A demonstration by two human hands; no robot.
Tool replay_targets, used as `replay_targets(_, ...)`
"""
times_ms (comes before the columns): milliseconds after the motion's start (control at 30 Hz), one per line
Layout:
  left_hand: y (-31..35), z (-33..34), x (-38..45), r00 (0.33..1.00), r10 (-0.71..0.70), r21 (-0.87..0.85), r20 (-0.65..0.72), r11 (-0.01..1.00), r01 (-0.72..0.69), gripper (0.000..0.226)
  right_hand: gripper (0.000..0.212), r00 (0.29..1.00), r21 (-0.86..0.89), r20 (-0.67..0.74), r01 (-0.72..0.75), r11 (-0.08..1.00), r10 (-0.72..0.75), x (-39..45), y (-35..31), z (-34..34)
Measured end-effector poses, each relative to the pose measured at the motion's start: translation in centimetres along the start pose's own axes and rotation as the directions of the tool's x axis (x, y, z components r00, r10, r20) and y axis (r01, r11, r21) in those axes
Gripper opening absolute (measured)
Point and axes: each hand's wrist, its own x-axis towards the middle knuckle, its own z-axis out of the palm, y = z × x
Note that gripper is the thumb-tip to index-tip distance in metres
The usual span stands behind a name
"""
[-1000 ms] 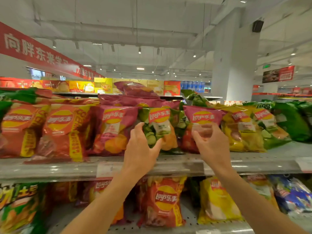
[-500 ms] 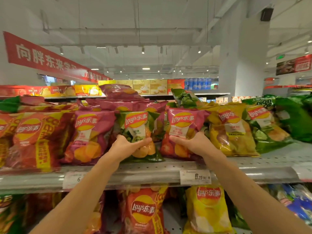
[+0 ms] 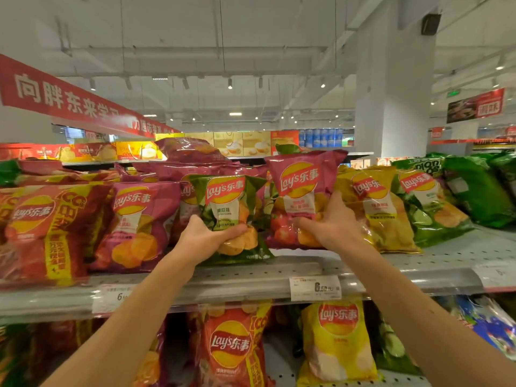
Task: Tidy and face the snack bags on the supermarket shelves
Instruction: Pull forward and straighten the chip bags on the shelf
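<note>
Head view: our 2 hands work the upper shelf (image 3: 279, 277) of a supermarket snack aisle. Our left hand (image 3: 203, 241) grips the lower half of a green bag (image 3: 229, 202) of crisps, thumb curled across its front and the other fingers wrapped behind it, out of sight; the bag stands upright with its bottom edge on the shelf just below our knuckles. Our right hand (image 3: 333, 229) holds a pink bag (image 3: 300, 191) at its lower right side, fingers spread and bent against the front panel, thumb up along the bag's right edge; this bag rises above our fingertips, tilted slightly, and we cannot tell whether its base touches the shelf. Between our 2 hands the green and pink bags sit just beside each other. Left of our left hand stand another pink bag (image 3: 136, 224) and a red bag (image 3: 47, 230); right of our right fingers lean a yellow bag (image 3: 379, 208) and a green cucumber bag (image 3: 430, 202). Below our wrists a price tag (image 3: 315, 287) is clipped to the shelf edge, and more bags fill the lower shelf.
</note>
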Motion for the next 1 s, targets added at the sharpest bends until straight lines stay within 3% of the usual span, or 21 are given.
replay_targets(300, 2.8, 5.8, 1.4, 1.000, -0.003, -0.021, 0.025, 1.000, 0.004, 0.112, 0.083, 0.987, 0.093, -0.156, -0.024, 0.995, 0.038, -1.5, 3.1, -8.3)
replay_targets(433, 3.5, 9.0, 2.2, 0.995, 0.004, -0.035, 0.097, 0.999, -0.001, 0.109, 0.081, 0.988, 0.158, -0.135, -0.057, 0.986, 0.079, -2.6, 4.7, -11.0)
replay_targets(833, 4.7, 12.7, 1.6, 0.981, -0.033, 0.091, 0.193, 0.996, 0.016, 0.137, 0.028, 0.999, 0.286, -0.022, -0.022, 0.958, 0.030, -5.4, 6.6, -12.0)
replay_targets(933, 4.7, 11.5, 1.3, 0.974, -0.029, 0.089, 0.226, 0.996, 0.009, 0.132, 0.028, 1.000, 0.327, 0.010, -0.009, 0.945, 0.006, -5.5, 5.6, -11.0)
replay_targets(1000, 4.4, 10.2, 0.8, 0.969, -0.010, 0.120, 0.249, 0.993, -0.021, 0.114, 0.029, 1.000, 0.351, 0.025, 0.009, 0.936, -0.019, -5.4, 4.6, -10.2)
